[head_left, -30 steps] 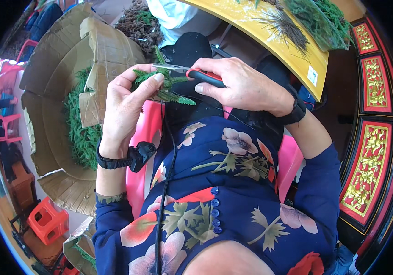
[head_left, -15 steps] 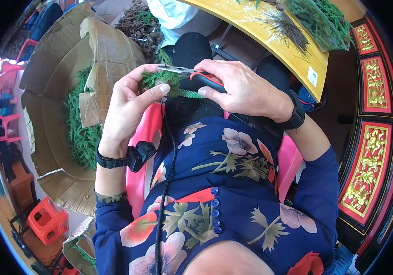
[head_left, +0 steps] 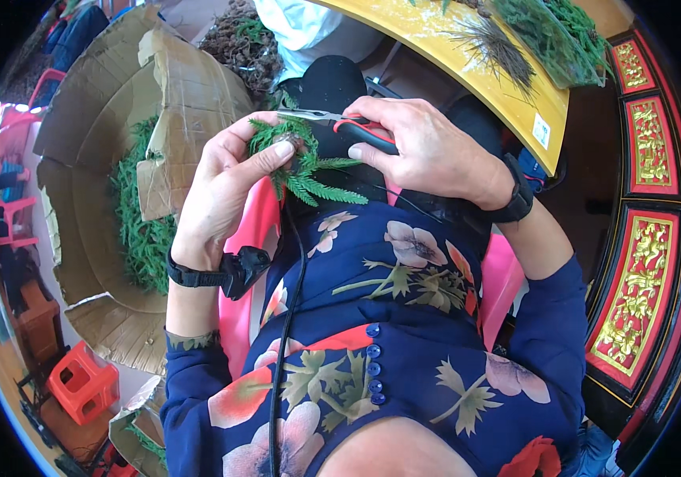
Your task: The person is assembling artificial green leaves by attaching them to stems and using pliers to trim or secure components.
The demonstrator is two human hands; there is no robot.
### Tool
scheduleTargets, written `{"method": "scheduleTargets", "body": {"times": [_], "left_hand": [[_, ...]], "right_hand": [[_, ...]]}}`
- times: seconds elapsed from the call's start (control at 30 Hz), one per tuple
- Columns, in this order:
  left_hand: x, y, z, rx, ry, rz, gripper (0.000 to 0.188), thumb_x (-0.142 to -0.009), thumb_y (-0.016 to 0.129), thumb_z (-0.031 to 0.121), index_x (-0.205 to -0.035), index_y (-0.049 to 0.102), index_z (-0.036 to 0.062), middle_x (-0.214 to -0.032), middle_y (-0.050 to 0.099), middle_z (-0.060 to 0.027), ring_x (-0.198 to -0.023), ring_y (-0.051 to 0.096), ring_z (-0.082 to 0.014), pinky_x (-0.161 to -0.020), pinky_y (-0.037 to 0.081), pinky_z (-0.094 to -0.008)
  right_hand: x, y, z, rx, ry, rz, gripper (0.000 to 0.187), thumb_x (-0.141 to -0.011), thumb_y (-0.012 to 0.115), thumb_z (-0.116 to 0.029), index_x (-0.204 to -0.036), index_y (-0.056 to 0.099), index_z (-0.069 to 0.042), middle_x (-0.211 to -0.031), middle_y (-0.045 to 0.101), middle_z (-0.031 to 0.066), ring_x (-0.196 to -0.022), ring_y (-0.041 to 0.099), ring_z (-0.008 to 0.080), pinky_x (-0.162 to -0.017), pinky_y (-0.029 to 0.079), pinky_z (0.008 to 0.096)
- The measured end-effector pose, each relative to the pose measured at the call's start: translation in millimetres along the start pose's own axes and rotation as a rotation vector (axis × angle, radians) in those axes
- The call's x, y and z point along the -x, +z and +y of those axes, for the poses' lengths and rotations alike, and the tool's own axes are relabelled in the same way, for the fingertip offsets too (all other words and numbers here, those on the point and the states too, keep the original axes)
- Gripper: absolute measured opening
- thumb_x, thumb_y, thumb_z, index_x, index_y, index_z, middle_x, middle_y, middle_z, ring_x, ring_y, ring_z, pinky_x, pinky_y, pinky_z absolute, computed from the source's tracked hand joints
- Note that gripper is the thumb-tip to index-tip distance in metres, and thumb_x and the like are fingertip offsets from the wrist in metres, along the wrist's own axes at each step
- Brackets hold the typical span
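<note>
Between the thumb and fingers of my left hand (head_left: 233, 171) is a green artificial pine sprig (head_left: 309, 171), its fronds fanned out over my lap. A small brown piece shows at its centre, beside my thumb tip. My right hand (head_left: 436, 151) grips the red and black handles of long-nosed pliers (head_left: 364, 131). The metal jaws reach left across the top of the sprig, close to my left fingers. Whether the jaws pinch a part of the sprig is too small to tell.
At left stands a torn cardboard box (head_left: 86, 215) holding many green sprigs (head_left: 146, 230). A yellow table (head_left: 436, 40) at the upper right carries a clear bag of greenery (head_left: 547, 40) and dark pine needles (head_left: 503, 56). A black cable (head_left: 281, 342) runs down my front.
The sprig has turned in my left hand, so its fronds and brown centre now face up and spread toward me. My right hand and the pliers have shifted slightly right.
</note>
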State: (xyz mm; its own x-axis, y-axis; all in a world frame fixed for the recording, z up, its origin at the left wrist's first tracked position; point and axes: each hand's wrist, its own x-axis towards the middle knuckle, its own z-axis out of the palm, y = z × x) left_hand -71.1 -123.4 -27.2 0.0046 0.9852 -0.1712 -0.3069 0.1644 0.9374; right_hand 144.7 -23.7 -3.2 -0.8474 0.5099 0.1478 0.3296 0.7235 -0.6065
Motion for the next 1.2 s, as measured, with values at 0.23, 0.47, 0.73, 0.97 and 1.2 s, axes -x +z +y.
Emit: {"method": "scheduleTargets", "body": {"times": [0.23,0.47,0.73,0.97,1.2], "left_hand": [[5.8,11.1,3.0,-0.025,0.083,0.022,0.027,-0.086,0.063,0.004,-0.111,0.055,0.0010,-0.095,0.064,-0.0030,-0.087,0.059,-0.0093,-0.080,0.048,-0.0224],[4.1,8.2,-15.3,-0.324,0.243,0.008,0.026,-0.086,0.063,0.011,-0.111,0.057,0.0042,-0.091,0.063,-0.0014,-0.081,0.058,-0.0060,-0.070,0.047,-0.0233],[2.5,13.6,-9.6,-0.475,0.289,0.016,0.023,-0.086,0.063,0.007,-0.108,0.058,0.0027,-0.088,0.060,0.0003,-0.076,0.055,-0.0058,-0.069,0.046,-0.0220],[5.8,25.6,-6.4,-0.226,0.096,-0.025,0.022,-0.086,0.061,0.003,-0.108,0.057,-0.0002,-0.086,0.060,0.0002,-0.072,0.054,-0.0051,-0.065,0.044,-0.0190],[4.5,27.3,-5.9,-0.313,0.102,0.007,0.023,-0.086,0.062,0.004,-0.108,0.058,0.0019,-0.089,0.062,-0.0011,-0.073,0.056,-0.0060,-0.068,0.046,-0.0190]], "right_hand": [[1.6,-0.4,-13.0,-0.060,0.151,-0.036,0.018,-0.081,0.060,-0.008,-0.098,0.058,-0.001,-0.083,0.060,0.0187,-0.074,0.060,0.0347,-0.067,0.047,0.0335],[15.2,3.9,-19.0,-0.109,0.194,0.016,0.019,-0.081,0.059,-0.005,-0.099,0.058,0.001,-0.080,0.059,0.0152,-0.071,0.060,0.0284,-0.068,0.047,0.0305],[30.1,25.0,-15.9,-0.195,0.253,0.131,0.020,-0.082,0.061,-0.007,-0.100,0.058,0.000,-0.077,0.059,0.0137,-0.067,0.059,0.0235,-0.064,0.046,0.0300],[39.1,32.6,-5.1,-0.202,0.237,0.231,0.022,-0.081,0.064,-0.010,-0.101,0.058,-0.004,-0.078,0.059,0.0162,-0.065,0.059,0.0274,-0.061,0.046,0.0341],[59.3,29.7,0.8,-0.162,0.268,0.193,0.027,-0.079,0.067,-0.019,-0.100,0.057,-0.004,-0.078,0.061,0.0152,-0.072,0.061,0.0332,-0.064,0.047,0.0400]]}}
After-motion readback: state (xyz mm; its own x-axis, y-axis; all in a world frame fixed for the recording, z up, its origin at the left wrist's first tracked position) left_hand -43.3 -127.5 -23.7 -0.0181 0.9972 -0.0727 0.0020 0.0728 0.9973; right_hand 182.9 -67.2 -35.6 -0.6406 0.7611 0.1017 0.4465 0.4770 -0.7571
